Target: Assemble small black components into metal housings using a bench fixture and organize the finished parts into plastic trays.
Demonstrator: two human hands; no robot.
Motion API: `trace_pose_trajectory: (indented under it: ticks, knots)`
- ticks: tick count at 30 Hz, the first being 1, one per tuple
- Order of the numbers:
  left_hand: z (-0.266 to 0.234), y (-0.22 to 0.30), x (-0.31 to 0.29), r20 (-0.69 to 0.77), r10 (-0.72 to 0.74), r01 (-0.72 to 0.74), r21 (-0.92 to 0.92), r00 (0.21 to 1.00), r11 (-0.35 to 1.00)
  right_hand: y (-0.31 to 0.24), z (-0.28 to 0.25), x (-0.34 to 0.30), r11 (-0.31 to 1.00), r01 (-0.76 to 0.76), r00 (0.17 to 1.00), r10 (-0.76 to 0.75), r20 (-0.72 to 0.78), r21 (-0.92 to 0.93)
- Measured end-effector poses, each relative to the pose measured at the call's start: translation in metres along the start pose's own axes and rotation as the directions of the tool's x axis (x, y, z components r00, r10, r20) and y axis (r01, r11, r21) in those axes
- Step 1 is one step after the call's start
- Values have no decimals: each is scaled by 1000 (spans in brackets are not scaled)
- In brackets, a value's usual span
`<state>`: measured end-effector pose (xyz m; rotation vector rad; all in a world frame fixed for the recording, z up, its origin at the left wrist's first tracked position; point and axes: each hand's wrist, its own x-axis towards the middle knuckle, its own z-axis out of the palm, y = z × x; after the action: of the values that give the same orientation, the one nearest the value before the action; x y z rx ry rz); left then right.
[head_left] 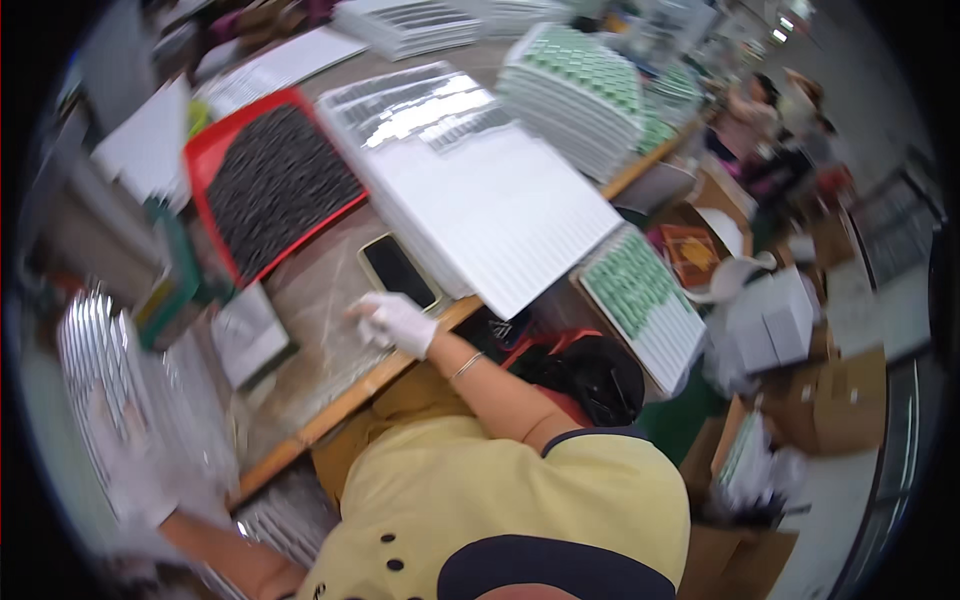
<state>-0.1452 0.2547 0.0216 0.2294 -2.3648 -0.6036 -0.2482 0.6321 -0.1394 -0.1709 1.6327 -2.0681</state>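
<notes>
My left hand (140, 475), in a white glove and smeared by motion, is at a stack of clear ribbed plastic trays (85, 345) at the far left. Its fingers look stretched out and apart over the trays. My right hand (395, 322), also white-gloved, hovers at or just over the worktable (325, 275) near its front edge. Its fingers are loosely bent and apart, with nothing visible in them. Just beyond it lies a dark-screened phone (398, 268) with a pale case. A small white block or box (250, 335) sits between my hands.
A red tray (200, 165) holds many small dark pieces. Beside it rises a stack of white ribbed trays (500, 190). Trays with green pieces (640, 285) stand right and behind. Cartons (850, 400) and a black bag (600, 380) lie at right; people (750, 120) sit farther off.
</notes>
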Motion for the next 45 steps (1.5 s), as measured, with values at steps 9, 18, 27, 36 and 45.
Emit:
trace_pose_trajectory:
  ticks: [9, 18, 27, 36, 45]
  knots:
    - [0, -181, 6, 388, -111, -106, 496, 915, 862, 2, -5, -2, 994, -7, 1000, 3, 29, 108]
    - [-11, -135, 17, 400, -120, -228, 715, 909, 661, 3, -5, 0, 986, -36, 997, 24, 78, 161]
    - [-6, -116, 15, 340, -312, 205, 317, 887, 926, -25, -1, -1, 957, 21, 999, -13, 30, -288]
    - [-18, -75, 4, 15, -262, 259, 122, 965, 958, -76, 3, 116, 187, -209, 875, -402, -269, -960]
    - [85, 64, -47, 588, -286, 640, -576, 757, 508, -82, -18, 174, 187, -374, 885, -220, -410, -908]
